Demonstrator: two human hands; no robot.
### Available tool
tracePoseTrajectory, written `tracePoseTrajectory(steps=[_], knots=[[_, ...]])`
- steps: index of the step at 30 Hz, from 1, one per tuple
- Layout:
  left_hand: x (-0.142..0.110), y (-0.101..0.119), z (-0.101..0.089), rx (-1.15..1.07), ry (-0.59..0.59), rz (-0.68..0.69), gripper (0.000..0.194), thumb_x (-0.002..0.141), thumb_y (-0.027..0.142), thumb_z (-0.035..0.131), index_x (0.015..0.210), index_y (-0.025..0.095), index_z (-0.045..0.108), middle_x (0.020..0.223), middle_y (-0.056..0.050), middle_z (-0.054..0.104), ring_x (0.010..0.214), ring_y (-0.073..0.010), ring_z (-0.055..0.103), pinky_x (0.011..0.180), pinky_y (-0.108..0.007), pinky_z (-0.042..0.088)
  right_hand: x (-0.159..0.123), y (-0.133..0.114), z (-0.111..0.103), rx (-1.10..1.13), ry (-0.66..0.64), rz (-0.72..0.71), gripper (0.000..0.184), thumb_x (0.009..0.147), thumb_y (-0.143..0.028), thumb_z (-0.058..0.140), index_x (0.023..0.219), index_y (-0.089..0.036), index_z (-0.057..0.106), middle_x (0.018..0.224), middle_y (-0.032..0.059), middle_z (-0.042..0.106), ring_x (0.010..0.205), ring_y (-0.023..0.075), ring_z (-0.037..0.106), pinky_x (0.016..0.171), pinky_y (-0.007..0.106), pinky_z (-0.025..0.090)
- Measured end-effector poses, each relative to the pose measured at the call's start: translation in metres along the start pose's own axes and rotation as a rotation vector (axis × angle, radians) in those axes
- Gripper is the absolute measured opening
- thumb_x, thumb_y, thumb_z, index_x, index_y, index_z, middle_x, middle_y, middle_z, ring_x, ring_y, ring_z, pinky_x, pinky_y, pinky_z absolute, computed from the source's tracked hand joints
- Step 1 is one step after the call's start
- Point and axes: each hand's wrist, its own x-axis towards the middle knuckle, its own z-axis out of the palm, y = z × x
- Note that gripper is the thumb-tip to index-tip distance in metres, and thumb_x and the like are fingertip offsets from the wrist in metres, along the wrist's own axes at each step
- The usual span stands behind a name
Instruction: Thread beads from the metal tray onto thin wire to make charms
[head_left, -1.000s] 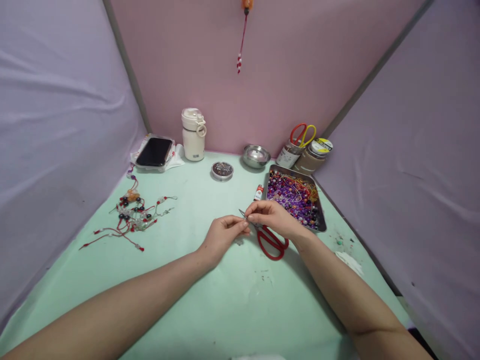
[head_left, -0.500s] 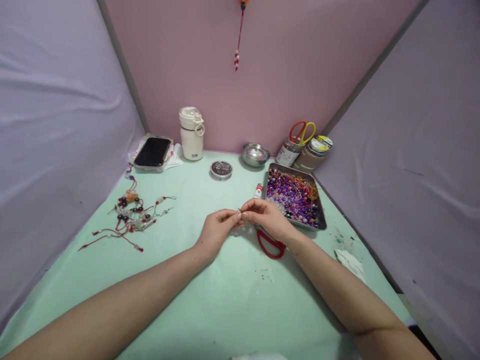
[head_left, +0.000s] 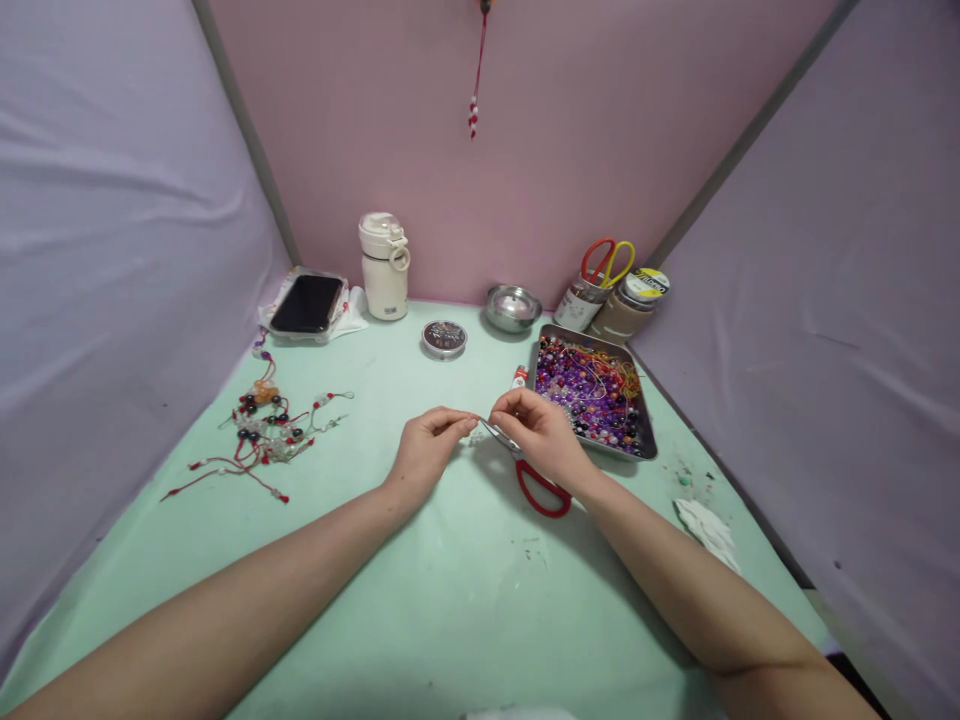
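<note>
My left hand [head_left: 426, 452] and my right hand [head_left: 541, 437] meet over the middle of the green table [head_left: 420, 590]. Both pinch something very thin between thumb and forefinger, too small to name. Under my right hand lie red-handled scissors [head_left: 541, 492], blades pointing toward my left fingertips. Just right of my right hand stands a metal tray [head_left: 646, 440] full of purple, red and clear beads.
Finished beaded red cords [head_left: 262, 430] lie at the left. Along the back stand a phone [head_left: 307, 303], a white bottle [head_left: 385, 265], a round tin [head_left: 444, 338], a steel bowl [head_left: 512, 308] and jars with scissors [head_left: 606, 262]. A beaded cord [head_left: 475, 75] hangs on the pink wall.
Both hands have drifted slightly up and away from me while staying pinched together. More of the scissor blades shows between them now.
</note>
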Motion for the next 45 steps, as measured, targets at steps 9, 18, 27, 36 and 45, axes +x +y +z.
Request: tracePoseTrajectory(steps=[9,18,27,36,45], knots=[[0.0,-0.004,-0.001,-0.006,-0.004,-0.015,0.016,0.068,0.029,0.07,0.08,0.02,0.075,0.08,-0.003,0.072,0.074,-0.0163,0.061,0.072,-0.029,0.046,-0.008,-0.02,-0.007,-0.516,0.009,-0.297,0.012,0.091,-0.019,0.049,0.084,-0.018,0.058,0.078,0.0021,0.057,0.073,0.0144,0.05,0.069,0.028,0.038],[0.0,-0.004,-0.001,-0.003,0.004,-0.017,0.016,0.069,0.032,0.068,0.079,0.021,0.075,0.079,-0.003,0.071,0.076,-0.0168,0.06,0.073,-0.029,0.046,-0.011,-0.025,-0.01,-1.034,-0.014,-0.394,0.02,0.094,-0.017,0.042,0.083,-0.016,0.06,0.082,0.0065,0.056,0.076,0.0175,0.044,0.069,0.03,0.033],[-0.001,-0.003,0.0,-0.001,-0.004,0.006,0.016,0.068,0.033,0.069,0.078,0.022,0.075,0.081,-0.003,0.071,0.078,-0.0173,0.06,0.075,-0.03,0.046,-0.011,-0.023,-0.009,-1.174,-0.029,-0.435,0.016,0.091,-0.014,0.047,0.082,-0.017,0.061,0.08,0.0049,0.057,0.074,0.0175,0.042,0.065,0.031,0.027],[-0.002,-0.004,0.0,0.025,-0.022,0.028,0.015,0.07,0.032,0.068,0.078,0.022,0.075,0.082,-0.003,0.069,0.079,-0.0172,0.06,0.075,-0.03,0.047,-0.01,-0.023,-0.009,-1.157,-0.047,-0.428,0.019,0.092,-0.013,0.044,0.084,-0.017,0.06,0.081,0.0061,0.057,0.076,0.0185,0.043,0.065,0.032,0.026],[-0.003,-0.003,0.0,0.038,-0.021,0.03,0.013,0.069,0.031,0.068,0.077,0.022,0.075,0.082,-0.002,0.07,0.08,-0.0171,0.06,0.077,-0.03,0.046,-0.01,-0.022,-0.009,-1.137,-0.064,-0.419,0.018,0.093,-0.015,0.044,0.083,-0.017,0.059,0.081,0.0055,0.056,0.075,0.0179,0.043,0.065,0.031,0.026]])
